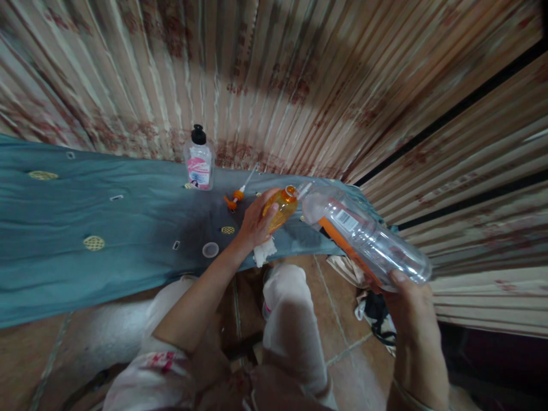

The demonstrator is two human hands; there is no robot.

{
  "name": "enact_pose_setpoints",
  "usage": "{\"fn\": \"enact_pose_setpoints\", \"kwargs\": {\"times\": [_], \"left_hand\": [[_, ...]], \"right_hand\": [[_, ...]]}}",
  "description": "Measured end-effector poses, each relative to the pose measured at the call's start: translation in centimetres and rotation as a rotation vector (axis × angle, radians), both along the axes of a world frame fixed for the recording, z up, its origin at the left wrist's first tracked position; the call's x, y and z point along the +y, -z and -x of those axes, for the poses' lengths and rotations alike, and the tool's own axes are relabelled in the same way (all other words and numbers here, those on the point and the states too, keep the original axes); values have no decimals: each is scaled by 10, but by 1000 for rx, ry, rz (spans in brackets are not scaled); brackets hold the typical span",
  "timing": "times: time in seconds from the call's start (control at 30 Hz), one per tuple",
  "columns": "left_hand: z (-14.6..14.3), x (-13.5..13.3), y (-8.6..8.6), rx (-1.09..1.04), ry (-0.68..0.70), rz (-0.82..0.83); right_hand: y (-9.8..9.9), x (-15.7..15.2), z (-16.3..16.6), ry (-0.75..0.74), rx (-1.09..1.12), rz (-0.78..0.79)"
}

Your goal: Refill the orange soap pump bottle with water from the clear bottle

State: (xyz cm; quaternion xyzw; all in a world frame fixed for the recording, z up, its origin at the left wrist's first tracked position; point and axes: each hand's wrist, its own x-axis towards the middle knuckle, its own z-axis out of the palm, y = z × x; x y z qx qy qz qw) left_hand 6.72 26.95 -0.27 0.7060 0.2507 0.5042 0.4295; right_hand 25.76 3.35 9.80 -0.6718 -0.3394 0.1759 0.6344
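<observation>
My left hand (256, 220) is wrapped round a small orange see-through bottle (282, 212), tilted with its uncapped mouth up and to the right. In my right hand (406, 299) is a large clear plastic bottle (381, 242) with an orange label, gripped near its base and lying almost level. Its neck points left, right by the orange bottle's mouth; whether the two touch I cannot tell. An orange pump top (234, 200) with a thin tube lies on the cloth left of my left hand. Below that hand is a crumpled white tissue (264, 251).
A clear bottle with a black cap (199, 162) stands at the back of the blue-green cloth (141, 211). A small round clear lid (210, 249) lies near the front edge. Pleated curtains (257, 85) hang behind and to the right. Dark and white items (379, 317) lie on the tiled floor.
</observation>
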Motion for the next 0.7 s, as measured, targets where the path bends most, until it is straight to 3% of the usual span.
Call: {"fn": "enact_pose_setpoints", "kwargs": {"times": [0.7], "left_hand": [[0,0,-1,18,-2,-16]], "right_hand": [[-1,0,2,-30,-3,-5]]}}
